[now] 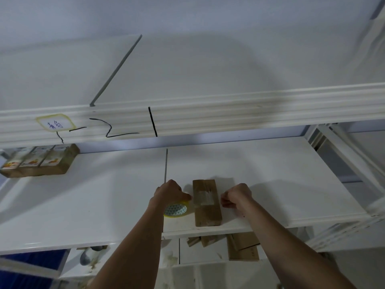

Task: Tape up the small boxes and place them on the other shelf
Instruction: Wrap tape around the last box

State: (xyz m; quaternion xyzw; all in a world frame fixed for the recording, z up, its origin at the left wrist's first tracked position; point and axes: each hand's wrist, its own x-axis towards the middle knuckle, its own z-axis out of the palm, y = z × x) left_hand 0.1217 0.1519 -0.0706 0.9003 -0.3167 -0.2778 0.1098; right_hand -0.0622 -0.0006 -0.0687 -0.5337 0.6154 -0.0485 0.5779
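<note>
A small brown cardboard box (206, 203) lies lengthwise on the white middle shelf (104, 205), with a strip of clear tape across its top. My left hand (169, 192) grips a yellow-rimmed tape roll (176, 210) just left of the box. My right hand (236, 196) hovers just right of the box with its fingers curled; the fingertips seem to pinch a tape end, which is too faint to make out.
Three taped boxes with printed labels (39, 161) stand in a row at the shelf's back left. The upper shelf's rail (208, 117) carries a label and black marks. More cardboard boxes (242, 246) lie on the lower shelf. White uprights (350, 159) stand at the right.
</note>
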